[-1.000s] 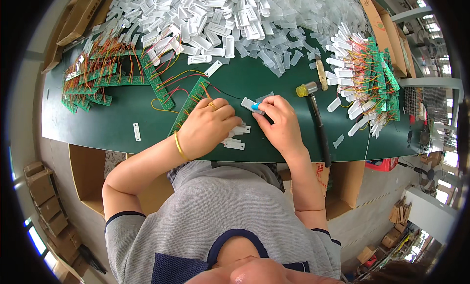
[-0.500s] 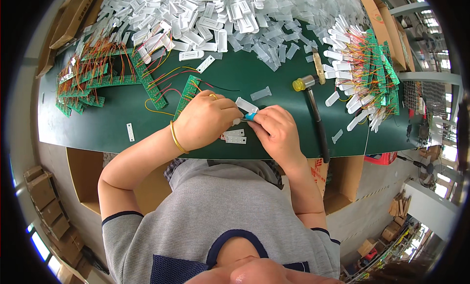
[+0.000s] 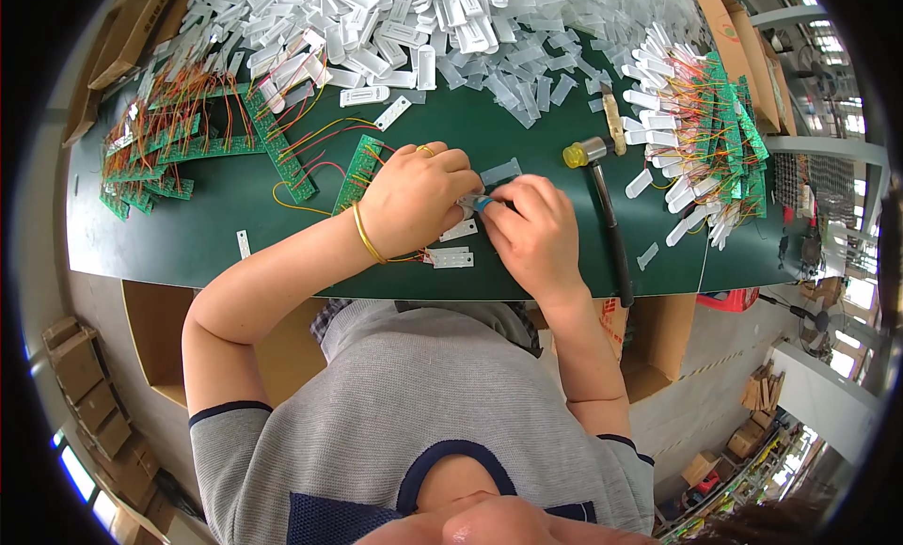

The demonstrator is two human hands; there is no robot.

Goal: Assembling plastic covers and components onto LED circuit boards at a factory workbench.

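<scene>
My left hand (image 3: 414, 202) is closed, its fingertips pinching a small white plastic piece (image 3: 466, 205) that they mostly cover. Against that piece comes my right hand (image 3: 534, 233), thumb and forefinger closed together; a bit of blue (image 3: 483, 204) shows at their tips, and I cannot tell whether it is worn or held. Under the hands lies a white strip (image 3: 459, 230), and nearer the table edge are white strips with holes (image 3: 450, 257) with thin wires at their left. A green circuit board (image 3: 359, 173) with red and yellow wires sits beside my left wrist. Just beyond my right fingers is a translucent strip (image 3: 500, 172).
Heaps of white plastic cases (image 3: 376, 37) and translucent covers (image 3: 536, 70) fill the table's far side. Wired circuit boards (image 3: 179, 150) are stacked at left; boards with white cases (image 3: 701, 141) lie at right. A yellow-faced hammer (image 3: 607, 206) lies right of my right hand.
Both hands have moved slightly away from me, over the spot where a white case lay. The white strip beneath them is now uncovered, and the translucent strip is partly hidden.
</scene>
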